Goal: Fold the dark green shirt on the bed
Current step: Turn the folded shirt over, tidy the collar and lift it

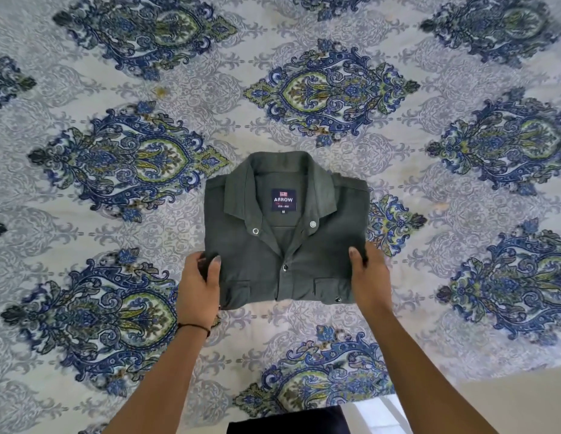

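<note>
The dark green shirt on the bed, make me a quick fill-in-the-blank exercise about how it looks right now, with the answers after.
1. The dark green shirt lies folded into a compact rectangle with its ____ at the far end.
2. The left hand and right hand each grip one ____ of the shirt.
3. The label inside the neck reads ____.
4. The left wrist wears a dark ____.

Answers: collar; side; ARROW; band

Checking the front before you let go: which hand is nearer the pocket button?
Right. The right hand grips the shirt edge just beside the pocket button; the left hand holds the opposite edge.
</note>
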